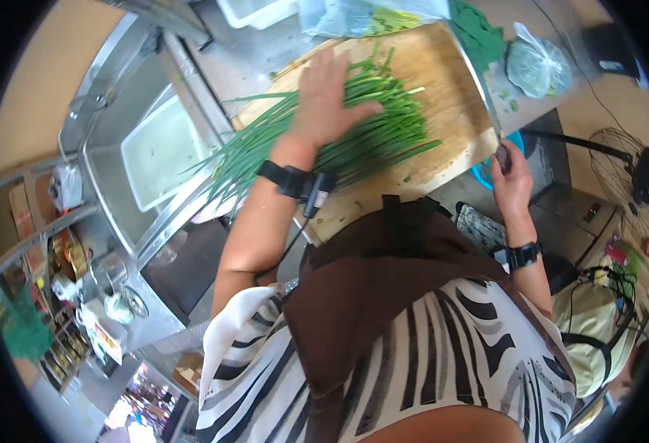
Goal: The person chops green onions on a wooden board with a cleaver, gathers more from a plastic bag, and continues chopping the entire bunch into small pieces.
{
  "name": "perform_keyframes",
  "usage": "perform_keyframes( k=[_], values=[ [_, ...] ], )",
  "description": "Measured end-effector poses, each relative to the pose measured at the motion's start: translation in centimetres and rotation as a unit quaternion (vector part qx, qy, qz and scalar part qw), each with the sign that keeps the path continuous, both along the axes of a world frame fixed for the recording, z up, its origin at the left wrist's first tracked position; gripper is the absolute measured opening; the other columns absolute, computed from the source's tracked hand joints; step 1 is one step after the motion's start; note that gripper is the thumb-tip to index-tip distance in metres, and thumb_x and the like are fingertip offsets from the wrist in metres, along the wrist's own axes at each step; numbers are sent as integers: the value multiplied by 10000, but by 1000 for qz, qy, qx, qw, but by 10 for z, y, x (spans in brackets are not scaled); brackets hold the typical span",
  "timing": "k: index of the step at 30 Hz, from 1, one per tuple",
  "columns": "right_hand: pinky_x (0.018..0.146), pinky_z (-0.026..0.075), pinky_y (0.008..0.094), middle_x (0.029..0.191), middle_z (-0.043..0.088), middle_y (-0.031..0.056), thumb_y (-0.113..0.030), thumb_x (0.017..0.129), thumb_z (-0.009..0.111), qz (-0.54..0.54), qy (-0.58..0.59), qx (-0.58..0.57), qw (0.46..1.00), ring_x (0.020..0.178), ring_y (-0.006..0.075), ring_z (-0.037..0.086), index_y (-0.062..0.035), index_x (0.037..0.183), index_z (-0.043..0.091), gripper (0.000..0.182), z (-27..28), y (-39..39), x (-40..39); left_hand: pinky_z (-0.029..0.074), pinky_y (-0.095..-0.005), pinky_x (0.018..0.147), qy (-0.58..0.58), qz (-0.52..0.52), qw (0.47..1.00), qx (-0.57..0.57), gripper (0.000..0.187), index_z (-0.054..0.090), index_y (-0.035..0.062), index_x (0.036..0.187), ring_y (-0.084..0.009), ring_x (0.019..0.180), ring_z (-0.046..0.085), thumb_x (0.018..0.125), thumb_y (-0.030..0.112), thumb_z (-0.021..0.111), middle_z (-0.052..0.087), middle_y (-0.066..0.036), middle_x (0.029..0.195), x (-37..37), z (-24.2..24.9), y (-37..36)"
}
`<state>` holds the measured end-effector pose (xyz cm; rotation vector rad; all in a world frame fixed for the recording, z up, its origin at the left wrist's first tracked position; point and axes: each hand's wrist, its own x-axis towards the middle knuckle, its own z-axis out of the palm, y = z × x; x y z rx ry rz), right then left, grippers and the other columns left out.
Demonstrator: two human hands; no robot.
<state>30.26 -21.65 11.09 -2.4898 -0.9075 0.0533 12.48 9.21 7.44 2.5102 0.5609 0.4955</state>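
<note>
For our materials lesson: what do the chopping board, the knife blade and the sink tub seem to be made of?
Chopping board: apparently unfinished wood, matte tan with faint grain and worn patches. Knife blade, held by the right hand: likely steel, grey with a dull sheen. Sink tub: probably plastic, smooth, whitish, rounded corners. The left hand presses green onions onto the board.

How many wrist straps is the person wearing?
2. One wrist strap is on the left hand, which presses the green onions; the other wrist strap is on the right hand, which grips the knife.
</note>
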Motion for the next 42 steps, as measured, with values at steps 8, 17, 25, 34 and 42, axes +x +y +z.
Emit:
perform_keyframes(
  k=[8, 17, 25, 34, 42],
  values=[
    [704, 505, 422, 917, 623, 127, -138, 768, 679, 9, -101, -60, 993, 826, 337, 619, -92, 1109, 580, 359, -47, 17, 22, 302, -464, 1070, 146, -30, 988, -37, 693, 465, 3, 1337, -368, 1270, 414, 928, 560, 437, 494, -225, 1320, 26, -20, 34],
    [707, 477, 445, 883, 610, 159, -181, 793, 681, 155, -48, 24, 986, 830, 351, 602, -17, 1023, 604, 293, -32, 32, -16, 426, -463, 900, 116, -35, 992, 23, 529, 614, 9, 1138, -362, 1012, 559, 927, 477, 488, 619, -191, 1052, 34, -20, 24],
    [674, 488, 438, 784, 621, 185, -218, 869, 584, 99, 153, 13, 983, 788, 381, 613, -24, 902, 581, 197, -37, 101, 2, 453, -454, 866, 170, -52, 978, -111, 395, 652, 25, 1052, -401, 969, 576, 939, 370, 496, 634, -232, 968, 78, -18, 31],
    [706, 479, 451, 808, 638, 181, -189, 882, 544, 196, 208, 36, 958, 791, 385, 604, -28, 835, 607, 179, -57, 161, 11, 442, -448, 889, 8, -8, 998, -67, 422, 613, -14, 1104, -397, 1003, 576, 926, 361, 538, 633, -236, 1031, 26, -10, 21],
    [849, 452, 401, 1057, 607, 67, -35, 785, 610, 301, -140, 111, 937, 997, 308, 562, -67, 1030, 637, 248, -75, 204, 51, 336, -445, 1036, 125, -64, 990, -13, 775, 445, -64, 1305, -378, 1194, 462, 803, 485, 662, 507, -237, 1282, 1, 12, 6]
  ],
)
